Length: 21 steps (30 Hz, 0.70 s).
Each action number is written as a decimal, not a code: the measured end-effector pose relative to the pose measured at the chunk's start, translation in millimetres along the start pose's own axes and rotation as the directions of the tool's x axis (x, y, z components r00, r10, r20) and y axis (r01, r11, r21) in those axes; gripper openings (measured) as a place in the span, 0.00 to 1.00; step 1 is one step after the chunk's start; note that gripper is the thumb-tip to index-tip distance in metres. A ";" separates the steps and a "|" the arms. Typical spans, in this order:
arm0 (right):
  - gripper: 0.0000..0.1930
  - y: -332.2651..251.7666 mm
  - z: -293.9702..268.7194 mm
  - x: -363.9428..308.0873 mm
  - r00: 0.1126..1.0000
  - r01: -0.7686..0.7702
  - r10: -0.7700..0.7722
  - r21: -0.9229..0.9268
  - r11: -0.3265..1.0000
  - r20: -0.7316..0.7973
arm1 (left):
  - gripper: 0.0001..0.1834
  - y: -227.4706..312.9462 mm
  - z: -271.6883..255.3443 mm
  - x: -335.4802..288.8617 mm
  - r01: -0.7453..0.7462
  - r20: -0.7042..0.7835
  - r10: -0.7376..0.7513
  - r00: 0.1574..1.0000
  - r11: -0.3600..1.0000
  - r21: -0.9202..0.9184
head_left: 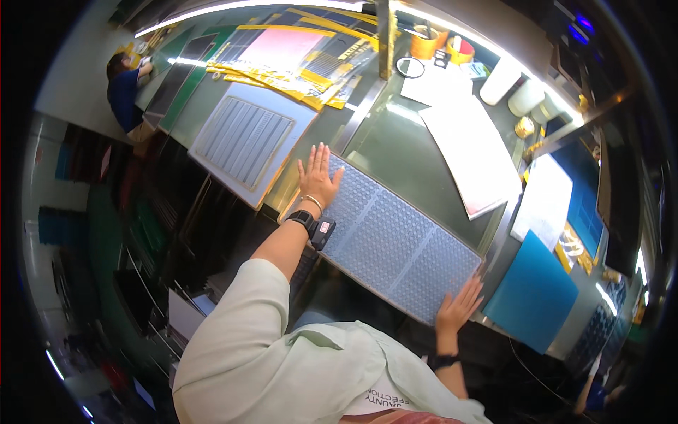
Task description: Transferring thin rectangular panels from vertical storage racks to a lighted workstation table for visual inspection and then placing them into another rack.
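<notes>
A long grey-blue panel (pixel 395 237) with a fine raised pattern and two paler bands across it lies at the near edge of the workbench. My left hand (pixel 319 180) rests at its left end, fingers stretched out and pointing away from me. At the opposite end my right hand (pixel 458 307) lies along the short right edge, its fingers straight and its palm beside the near right corner. Neither hand is closed round the panel. The underside of the panel is hidden.
Left of the panel lies a framed plate (pixel 244 138) with ribbed strips; beyond it are yellow-edged sheets (pixel 321 71). White sheets (pixel 470 159), white rolls (pixel 501 81) and an orange tub (pixel 424 46) stand farther back. A blue sheet (pixel 533 293) sits right. Another person (pixel 126 92) works far left.
</notes>
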State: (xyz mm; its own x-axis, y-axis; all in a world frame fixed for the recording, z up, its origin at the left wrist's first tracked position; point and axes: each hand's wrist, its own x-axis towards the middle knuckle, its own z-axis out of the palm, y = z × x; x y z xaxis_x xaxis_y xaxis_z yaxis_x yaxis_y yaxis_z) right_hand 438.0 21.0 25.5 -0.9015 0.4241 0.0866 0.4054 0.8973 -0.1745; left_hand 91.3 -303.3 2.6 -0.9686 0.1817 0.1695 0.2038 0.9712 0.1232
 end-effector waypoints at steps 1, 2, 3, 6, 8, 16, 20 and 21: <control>0.33 1.6 -7.3 -29.0 0.998 -0.003 0.002 0.009 1.000 0.064 | 0.38 -0.7 -0.8 -1.2 0.002 -0.001 -0.002 1.000 1.000 -0.005; 0.32 4.1 -14.8 -59.1 0.992 0.031 -0.034 0.022 0.999 0.123 | 0.38 -1.9 -1.4 -3.2 -0.015 -0.017 0.014 1.000 1.000 -0.026; 0.31 7.1 -20.4 -84.4 0.973 0.038 -0.039 0.011 0.999 0.226 | 0.39 -2.1 -1.0 -4.0 0.002 -0.005 -0.002 1.000 1.000 -0.011; 0.26 18.7 -21.5 -119.3 0.983 -0.125 0.059 0.395 0.910 0.176 | 0.40 -1.0 2.3 -2.3 0.003 -0.032 -0.004 0.999 1.000 -0.027; 0.23 27.0 -10.7 -107.1 0.768 -0.635 0.444 0.642 0.430 0.462 | 0.42 0.5 3.0 2.0 0.034 0.003 -0.034 0.999 0.999 0.003; 0.20 35.1 -36.3 -26.9 0.505 -0.863 -0.034 0.503 -0.046 0.863 | 0.38 -76.2 -40.8 -127.8 0.188 -0.263 -0.207 0.942 0.978 -0.094; 0.21 16.0 -94.2 -8.8 0.574 -0.814 -0.215 0.580 -0.040 0.790 | 0.19 -111.1 -32.6 -168.1 0.695 0.467 -0.533 0.706 0.391 -0.604; 0.22 12.2 -107.3 -0.9 0.584 -0.804 -0.201 0.594 -0.011 0.787 | 0.16 -109.7 -31.1 -168.1 0.665 0.710 -0.391 0.585 -0.270 -0.696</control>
State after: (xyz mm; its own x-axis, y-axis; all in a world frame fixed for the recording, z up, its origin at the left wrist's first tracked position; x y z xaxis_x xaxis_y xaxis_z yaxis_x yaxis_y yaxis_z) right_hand 460.0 44.7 128.6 -0.7271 -0.0288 -0.6859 0.6304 -0.4235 -0.6505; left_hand 236.2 -445.2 -9.0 -0.7476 -0.1637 -0.6436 -0.6000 -0.2489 0.7603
